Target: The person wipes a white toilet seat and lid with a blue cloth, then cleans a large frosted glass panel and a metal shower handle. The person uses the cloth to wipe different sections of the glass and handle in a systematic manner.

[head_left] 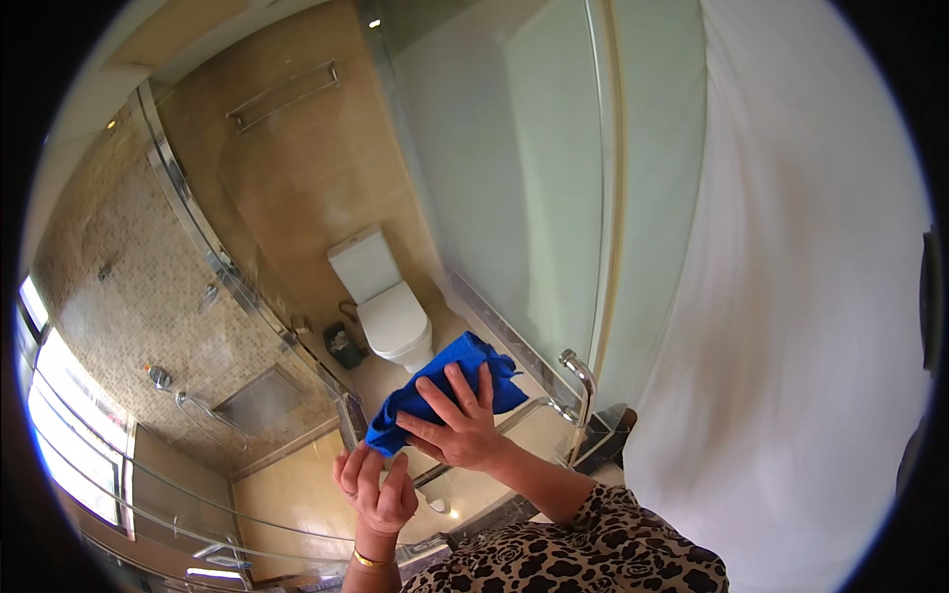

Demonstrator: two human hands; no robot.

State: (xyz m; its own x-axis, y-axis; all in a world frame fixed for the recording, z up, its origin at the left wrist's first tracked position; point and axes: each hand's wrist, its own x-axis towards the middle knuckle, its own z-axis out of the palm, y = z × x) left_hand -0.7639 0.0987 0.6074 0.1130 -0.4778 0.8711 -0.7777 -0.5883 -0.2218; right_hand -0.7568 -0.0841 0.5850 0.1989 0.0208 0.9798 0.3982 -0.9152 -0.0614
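A folded blue cloth [474,348] is in front of me, slanting from upper right to lower left. My right hand [457,420] lies on it with the fingers spread and stretched out over its face. At the cloth's lower left corner is my left hand [378,491], its fingers curled and touching the edge; a gold bracelet circles that wrist. Whether the cloth rests against glass cannot be made out. A curved chrome handle [581,381] stands just right of the cloth.
Beyond the cloth is a white toilet [393,318], with a dark bin [342,346] beside it. Shower fittings [158,377] hang on the mosaic wall at left. A frosted glass panel [504,178] and a white curtain [791,296] stand at right. A towel rack [284,97] is up high.
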